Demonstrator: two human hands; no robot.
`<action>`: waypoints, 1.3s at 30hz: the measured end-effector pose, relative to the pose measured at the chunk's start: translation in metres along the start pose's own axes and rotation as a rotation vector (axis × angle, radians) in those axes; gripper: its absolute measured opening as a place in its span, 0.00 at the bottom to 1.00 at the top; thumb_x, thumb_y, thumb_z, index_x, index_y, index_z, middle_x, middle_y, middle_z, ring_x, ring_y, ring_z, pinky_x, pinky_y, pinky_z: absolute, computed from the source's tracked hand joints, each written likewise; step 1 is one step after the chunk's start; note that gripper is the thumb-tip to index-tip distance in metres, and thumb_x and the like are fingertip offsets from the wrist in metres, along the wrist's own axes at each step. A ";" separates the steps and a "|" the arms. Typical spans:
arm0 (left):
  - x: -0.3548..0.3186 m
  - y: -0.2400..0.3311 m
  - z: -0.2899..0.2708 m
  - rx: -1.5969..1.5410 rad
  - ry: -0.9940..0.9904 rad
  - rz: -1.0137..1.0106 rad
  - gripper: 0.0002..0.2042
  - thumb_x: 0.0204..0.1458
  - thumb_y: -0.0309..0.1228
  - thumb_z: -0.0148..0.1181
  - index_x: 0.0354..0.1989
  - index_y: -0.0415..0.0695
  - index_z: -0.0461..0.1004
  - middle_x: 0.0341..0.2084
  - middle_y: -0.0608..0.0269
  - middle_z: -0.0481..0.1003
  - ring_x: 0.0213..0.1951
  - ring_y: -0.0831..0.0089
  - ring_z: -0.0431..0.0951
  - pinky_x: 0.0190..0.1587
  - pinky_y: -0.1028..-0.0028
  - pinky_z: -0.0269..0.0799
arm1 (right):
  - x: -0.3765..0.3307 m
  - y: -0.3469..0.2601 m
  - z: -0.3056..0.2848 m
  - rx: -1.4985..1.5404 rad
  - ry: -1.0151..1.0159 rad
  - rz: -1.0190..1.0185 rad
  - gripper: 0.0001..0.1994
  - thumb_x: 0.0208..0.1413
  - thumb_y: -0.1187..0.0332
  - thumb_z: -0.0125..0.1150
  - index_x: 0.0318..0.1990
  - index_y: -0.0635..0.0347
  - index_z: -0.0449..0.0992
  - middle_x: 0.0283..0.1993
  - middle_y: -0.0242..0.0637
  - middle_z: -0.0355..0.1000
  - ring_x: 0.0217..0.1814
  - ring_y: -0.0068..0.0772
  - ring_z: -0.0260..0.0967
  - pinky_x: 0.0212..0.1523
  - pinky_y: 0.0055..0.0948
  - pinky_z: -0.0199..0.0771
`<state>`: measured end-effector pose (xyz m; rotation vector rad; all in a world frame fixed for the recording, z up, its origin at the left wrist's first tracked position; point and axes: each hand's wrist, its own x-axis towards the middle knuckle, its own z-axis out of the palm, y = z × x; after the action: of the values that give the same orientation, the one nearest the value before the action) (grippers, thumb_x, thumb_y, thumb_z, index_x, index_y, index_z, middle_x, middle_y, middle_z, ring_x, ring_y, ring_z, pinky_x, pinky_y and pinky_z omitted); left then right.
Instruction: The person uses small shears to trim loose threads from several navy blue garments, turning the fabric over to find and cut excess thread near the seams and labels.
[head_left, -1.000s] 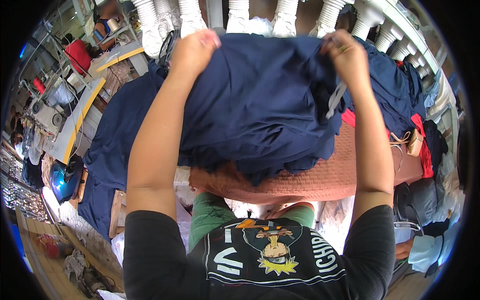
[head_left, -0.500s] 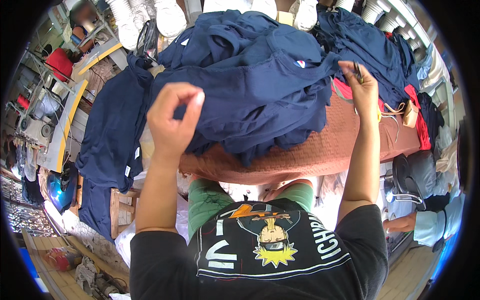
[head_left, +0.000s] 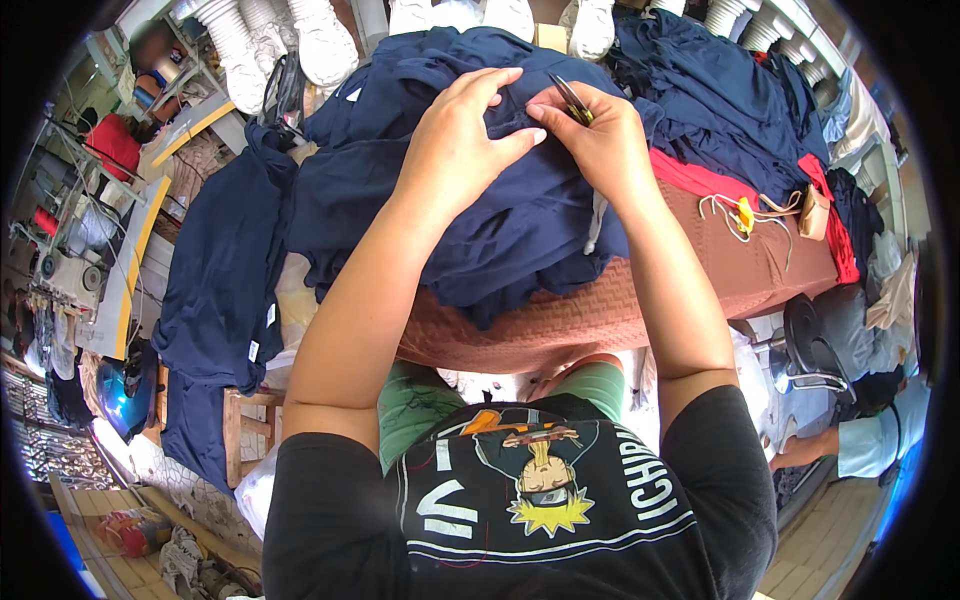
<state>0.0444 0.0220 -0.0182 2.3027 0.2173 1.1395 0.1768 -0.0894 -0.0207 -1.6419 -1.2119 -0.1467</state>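
A heap of navy blue garments (head_left: pixel 390 180) lies on the brown-covered table (head_left: pixel 500 335) in front of me. Over its upper middle, my left hand (head_left: pixel 460 140) is curved, with thumb and fingers apart and nothing visible between them. My right hand (head_left: pixel 608 140) is closed around small dark thread snips (head_left: pixel 572 100), whose blades point up and left. Its thumb and forefinger are pinched together close to my left thumb, against the navy cloth. Whether they grip cloth or a thread there cannot be made out. A pale strip (head_left: pixel 596 222) hangs below my right hand.
More navy garments (head_left: pixel 720 90) are heaped at right, beside red cloth (head_left: pixel 700 175) and cords with a yellow piece (head_left: pixel 744 216). Navy cloth (head_left: pixel 220 270) drapes at left over a wooden stool (head_left: pixel 250 425). Wrapped white rolls stand behind. Other people sit far left and right.
Both hands have come together over the heap: the left moved up and right, its fingers spreading, while the right moved left with the snips. The garment edge formerly near my right hand has shifted.
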 end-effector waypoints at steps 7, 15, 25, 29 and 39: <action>-0.001 0.001 0.007 -0.123 -0.101 0.117 0.16 0.48 0.29 0.67 0.47 0.42 0.78 0.45 0.60 0.77 0.45 0.71 0.78 0.50 0.73 0.72 | -0.024 -0.011 -0.030 0.460 -0.076 0.115 0.07 0.59 0.70 0.61 0.39 0.65 0.76 0.31 0.32 0.76 0.35 0.20 0.73 0.41 0.21 0.72; -0.011 0.011 0.015 -0.307 -0.208 0.057 0.09 0.51 0.29 0.65 0.40 0.42 0.81 0.39 0.61 0.80 0.42 0.74 0.79 0.46 0.77 0.72 | -0.047 -0.014 -0.054 0.474 -0.155 0.152 0.07 0.58 0.71 0.62 0.38 0.66 0.77 0.31 0.34 0.77 0.36 0.21 0.74 0.44 0.22 0.72; -0.013 0.008 0.036 -0.441 -0.264 0.021 0.08 0.48 0.25 0.66 0.38 0.39 0.81 0.36 0.63 0.79 0.35 0.80 0.75 0.40 0.79 0.71 | -0.051 -0.009 -0.051 0.214 -0.041 -0.182 0.03 0.49 0.72 0.69 0.32 0.58 0.82 0.29 0.28 0.73 0.34 0.22 0.70 0.38 0.22 0.69; -0.018 0.018 0.040 -0.311 -0.244 0.028 0.07 0.50 0.27 0.64 0.36 0.38 0.79 0.30 0.65 0.79 0.32 0.81 0.75 0.37 0.79 0.71 | -0.052 -0.014 -0.053 0.157 -0.115 -0.156 0.06 0.49 0.70 0.70 0.33 0.59 0.81 0.29 0.28 0.71 0.32 0.19 0.66 0.36 0.20 0.67; -0.017 0.016 0.025 -0.466 -0.521 -0.088 0.09 0.56 0.32 0.61 0.35 0.37 0.77 0.28 0.64 0.80 0.34 0.79 0.78 0.42 0.78 0.73 | -0.051 -0.028 -0.106 -0.131 -0.420 -0.040 0.10 0.56 0.66 0.63 0.40 0.63 0.73 0.26 0.29 0.68 0.25 0.15 0.59 0.25 0.20 0.61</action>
<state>0.0513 -0.0078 -0.0329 2.0518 -0.1330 0.4504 0.1777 -0.2055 0.0142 -1.8204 -1.5783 0.1025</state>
